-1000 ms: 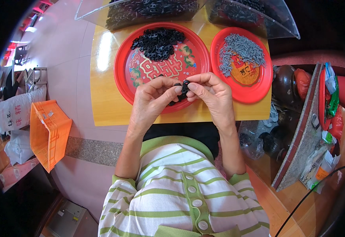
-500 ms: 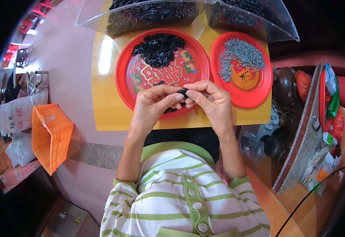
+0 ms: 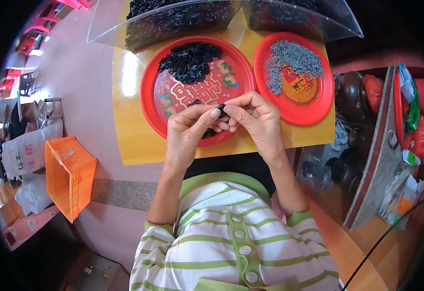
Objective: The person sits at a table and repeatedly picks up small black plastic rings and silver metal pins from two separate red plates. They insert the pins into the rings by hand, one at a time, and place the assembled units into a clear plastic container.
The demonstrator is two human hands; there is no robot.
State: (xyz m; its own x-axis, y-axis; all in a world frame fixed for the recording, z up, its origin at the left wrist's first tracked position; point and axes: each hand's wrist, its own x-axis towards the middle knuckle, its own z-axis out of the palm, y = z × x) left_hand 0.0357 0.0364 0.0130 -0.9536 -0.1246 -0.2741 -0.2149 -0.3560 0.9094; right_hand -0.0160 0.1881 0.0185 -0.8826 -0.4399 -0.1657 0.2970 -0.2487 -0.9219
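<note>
- Left hand (image 3: 182,135) and right hand (image 3: 258,128) are both pinching one small black piece (image 3: 221,111), thumbs against fingertips, basically no gap.
- That piece is over the near right part of the big red tray (image 3: 147,109).
- Black pile (image 3: 191,63) sits at the tray's far side; grey screw-like bits (image 3: 294,60) are on a red plate (image 3: 309,117) right of it.
- Writing: gold characters mid-tray, dark ones on the plate, reddish print on a white sack (image 3: 33,144) well left of the tray.

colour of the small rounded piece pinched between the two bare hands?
The small rounded piece is black, best seen in the head view.
</note>
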